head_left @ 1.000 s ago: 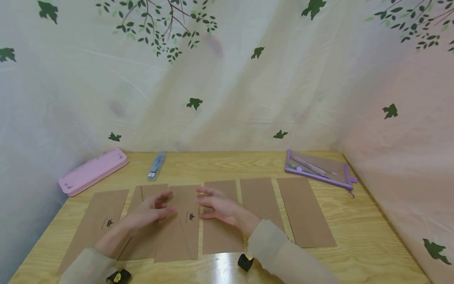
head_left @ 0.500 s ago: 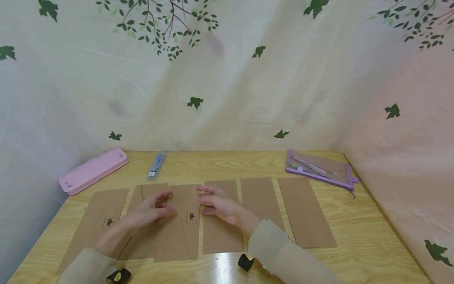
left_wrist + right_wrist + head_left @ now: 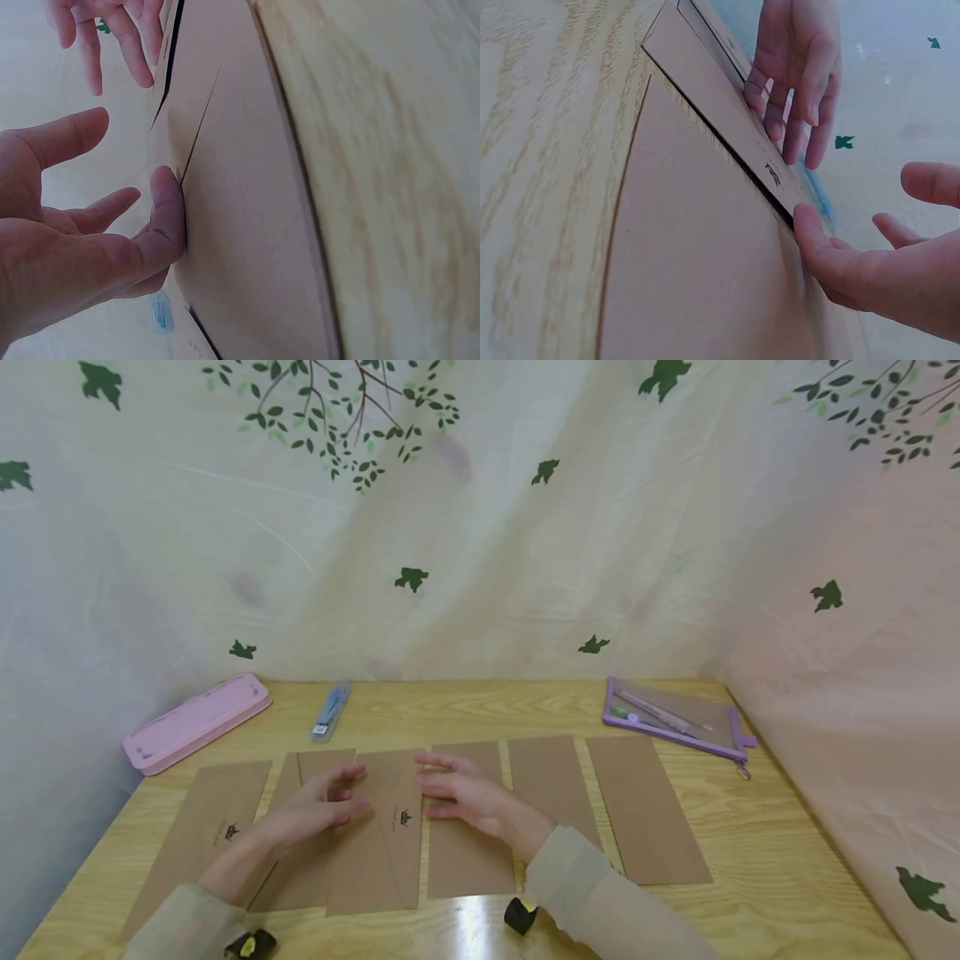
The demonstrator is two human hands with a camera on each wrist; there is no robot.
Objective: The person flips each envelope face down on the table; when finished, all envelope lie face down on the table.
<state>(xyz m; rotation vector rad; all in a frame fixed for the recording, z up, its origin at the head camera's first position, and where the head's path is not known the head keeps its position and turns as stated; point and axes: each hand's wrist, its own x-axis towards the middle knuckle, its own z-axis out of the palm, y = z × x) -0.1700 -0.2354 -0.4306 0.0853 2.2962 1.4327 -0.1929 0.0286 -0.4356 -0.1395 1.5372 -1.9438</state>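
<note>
Several brown kraft-paper envelopes lie in a row across the wooden table. My left hand (image 3: 318, 806) is over the second and third from the left, its fingers relaxed and slightly bent. The third envelope (image 3: 375, 868) bears a small black crown print near its right edge. My right hand (image 3: 476, 797) is over the fourth envelope (image 3: 472, 868), fingertips near the gap beside the third. Both hands hold nothing. In the left wrist view, the lower fingers (image 3: 166, 206) come close to the paper; whether they touch it I cannot tell.
A pink pencil case (image 3: 198, 722) stands at the back left, beside a slim blue pack (image 3: 331, 712). A purple-edged clear zip pouch (image 3: 675, 718) with pens lies at the back right. Printed cloth (image 3: 480, 552) encloses the table's back and sides.
</note>
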